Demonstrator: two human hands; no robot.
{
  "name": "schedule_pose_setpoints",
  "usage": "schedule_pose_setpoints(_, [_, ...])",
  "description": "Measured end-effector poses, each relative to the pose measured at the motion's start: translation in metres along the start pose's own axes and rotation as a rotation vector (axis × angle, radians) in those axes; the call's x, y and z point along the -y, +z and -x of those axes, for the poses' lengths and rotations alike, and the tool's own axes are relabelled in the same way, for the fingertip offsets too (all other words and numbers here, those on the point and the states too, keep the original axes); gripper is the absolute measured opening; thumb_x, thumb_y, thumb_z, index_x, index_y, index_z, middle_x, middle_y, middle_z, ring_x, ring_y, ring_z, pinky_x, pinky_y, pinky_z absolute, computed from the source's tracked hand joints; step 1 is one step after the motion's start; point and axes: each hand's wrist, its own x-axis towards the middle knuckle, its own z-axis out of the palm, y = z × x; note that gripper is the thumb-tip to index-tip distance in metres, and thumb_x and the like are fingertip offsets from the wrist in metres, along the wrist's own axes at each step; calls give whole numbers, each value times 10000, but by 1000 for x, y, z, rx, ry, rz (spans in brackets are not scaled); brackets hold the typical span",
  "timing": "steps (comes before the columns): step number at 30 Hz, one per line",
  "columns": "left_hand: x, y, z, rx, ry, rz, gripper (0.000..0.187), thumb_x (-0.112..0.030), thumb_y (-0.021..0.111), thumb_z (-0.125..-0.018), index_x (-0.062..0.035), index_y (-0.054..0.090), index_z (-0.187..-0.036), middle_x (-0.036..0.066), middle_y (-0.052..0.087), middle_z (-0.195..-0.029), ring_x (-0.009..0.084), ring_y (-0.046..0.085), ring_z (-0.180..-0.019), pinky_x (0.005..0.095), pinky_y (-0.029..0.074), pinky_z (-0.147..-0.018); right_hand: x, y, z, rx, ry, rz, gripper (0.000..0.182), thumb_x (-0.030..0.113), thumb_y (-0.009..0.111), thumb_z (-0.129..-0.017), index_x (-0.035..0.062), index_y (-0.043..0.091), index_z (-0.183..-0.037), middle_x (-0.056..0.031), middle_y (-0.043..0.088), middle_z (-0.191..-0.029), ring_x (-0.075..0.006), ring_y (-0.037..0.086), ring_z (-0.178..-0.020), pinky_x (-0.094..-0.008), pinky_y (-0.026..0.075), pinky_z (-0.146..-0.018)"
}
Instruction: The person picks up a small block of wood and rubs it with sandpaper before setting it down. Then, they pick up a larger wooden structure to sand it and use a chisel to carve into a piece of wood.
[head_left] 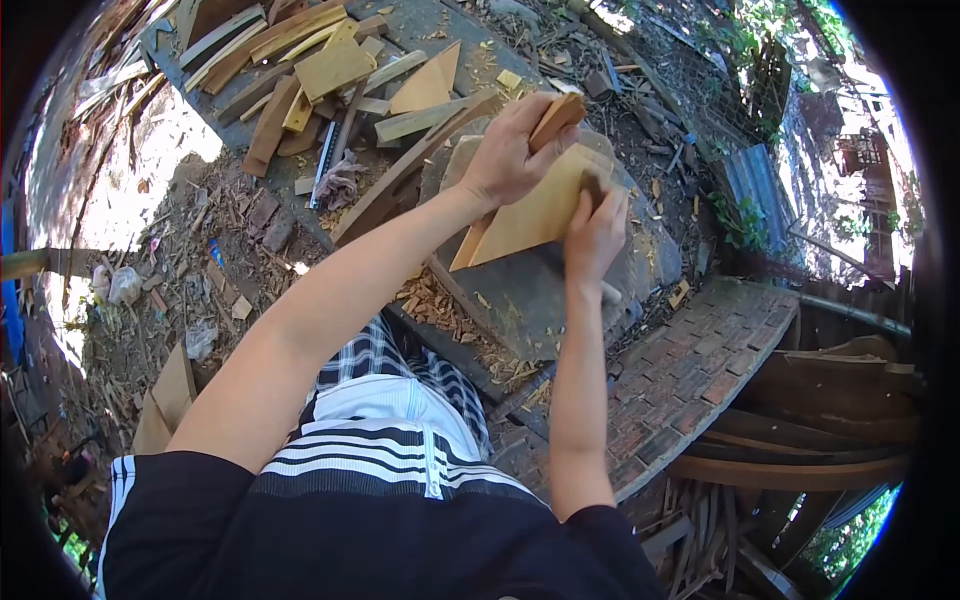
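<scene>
My left hand [515,150] is wrapped around a brown piece of wood [560,115] at the top of a pale, pointed wooden board [530,222]. The board stands tilted over a grey work surface [520,310], with its sharp corner toward my body. My right hand [597,235] is closed at the board's right side, around a small brown piece that shows above the fingers. Motion smears that piece, and I cannot tell what it is. A long brown plank [400,180] lies left of the board, and wood shavings [440,305] are heaped below it.
Cut wood pieces [335,68] are piled at the upper left, beside a metal ruler [325,160] and a crumpled rag [340,183]. A curved brick ledge [680,365] runs along the right. Scraps and debris cover the ground [190,260] at left.
</scene>
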Motion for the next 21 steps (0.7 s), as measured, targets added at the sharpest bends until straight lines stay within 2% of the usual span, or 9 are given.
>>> schedule_pose_setpoints(2, [-3,0,-3,-8,12,-2,309,-303,639,-917,-64,571,-1101,162,621,-969,371,590,-929,424,467,-792,-9,14,-42,-22,121,-100,178,94,646,-864,-14,534,-950,-208,575,-943,-430,596,-889,-501,479,-747])
schedule_pose_setpoints(5, [-6,-2,0,-10,18,-18,310,-308,642,-917,-61,579,-1094,159,624,-960,362,596,-924,422,469,-784,-14,22,-55,-42,97,-98,181,93,644,-866,-22,533,-951,-211,578,-951,-434,591,-889,-492,476,-749])
schedule_pose_setpoints(8, [-8,-1,-1,-15,-3,-1,313,-312,649,-914,-57,585,-1083,155,627,-941,355,599,-913,414,471,-777,-8,-3,0,15,35,-94,200,127,638,-877,-27,539,-959,-212,584,-965,-422,590,-903,-485,476,-765])
schedule_pose_setpoints(11, [-2,0,-3,-38,2,24,313,-312,654,-912,-53,589,-1076,150,629,-922,349,601,-889,403,471,-768,-4,-10,19,52,24,-81,195,125,631,-884,-28,545,-970,-214,581,-964,-413,586,-906,-477,475,-774])
schedule_pose_setpoints(14, [-3,1,-2,-17,-6,33,308,-304,653,-915,-50,588,-1076,147,625,-908,342,599,-860,396,468,-756,-21,20,-40,-25,35,-88,166,93,630,-882,-25,553,-970,-205,575,-943,-401,584,-898,-466,477,-768])
schedule_pose_setpoints(17, [-3,-2,2,8,-33,27,304,-292,651,-917,-46,585,-1082,147,620,-902,330,597,-843,391,465,-749,-19,29,-55,-46,60,-53,149,88,623,-886,-19,562,-969,-195,578,-940,-394,584,-885,-463,478,-757])
schedule_pose_setpoints(21, [-2,1,1,-34,-18,26,305,-277,658,-914,-38,580,-1087,148,617,-905,318,595,-841,380,461,-744,16,-6,12,70,-20,-113,159,107,629,-881,-11,574,-971,-187,591,-959,-383,583,-878,-465,480,-758])
